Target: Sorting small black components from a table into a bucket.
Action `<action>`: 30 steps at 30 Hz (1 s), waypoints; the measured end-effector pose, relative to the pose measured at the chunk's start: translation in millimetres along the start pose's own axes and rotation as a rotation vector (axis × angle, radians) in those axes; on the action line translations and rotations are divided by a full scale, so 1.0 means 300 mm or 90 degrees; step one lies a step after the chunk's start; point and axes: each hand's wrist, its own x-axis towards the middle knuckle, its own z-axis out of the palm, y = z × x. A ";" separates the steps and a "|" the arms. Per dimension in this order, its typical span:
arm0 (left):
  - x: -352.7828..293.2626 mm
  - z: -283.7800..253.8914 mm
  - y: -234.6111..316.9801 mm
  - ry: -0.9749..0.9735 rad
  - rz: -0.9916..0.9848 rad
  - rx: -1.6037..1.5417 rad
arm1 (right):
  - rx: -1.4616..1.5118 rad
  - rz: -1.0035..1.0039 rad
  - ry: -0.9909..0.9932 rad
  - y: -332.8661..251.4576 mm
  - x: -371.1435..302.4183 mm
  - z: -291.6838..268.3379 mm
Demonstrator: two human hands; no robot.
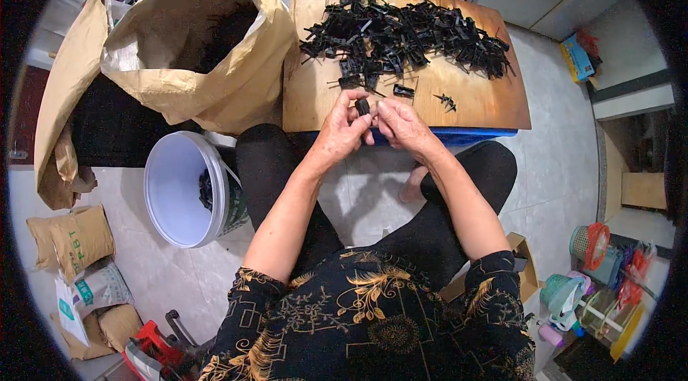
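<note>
Left hand [342, 129]: fingers curled, pinched one black part [362, 106]. Right hand [405, 124]: nearly closed beside it; contents, I could not tell. Beyond both: a black heap [401, 34] lay on a board [312, 105].

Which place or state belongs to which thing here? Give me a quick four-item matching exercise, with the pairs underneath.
Things:
1. White bucket
2. Large pile of black parts
3. Brown sack
4. Left hand

Places or states:
A. Spread over the far side of the wooden board
B. Pinching a small black piece
C. Beside the person's left leg
D. Mouth wide open, at the board's left edge

Pairs: 1-C, 2-A, 3-D, 4-B
</note>
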 end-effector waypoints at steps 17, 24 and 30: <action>0.020 -0.017 -0.065 0.058 0.143 0.278 | -0.269 -0.122 0.054 0.115 0.052 0.009; -0.010 -0.016 0.001 0.133 0.215 0.328 | -0.142 -0.082 -0.006 0.060 0.075 -0.001; -0.246 -0.217 0.188 0.398 0.313 0.388 | -0.740 -0.043 0.306 0.078 0.091 -0.178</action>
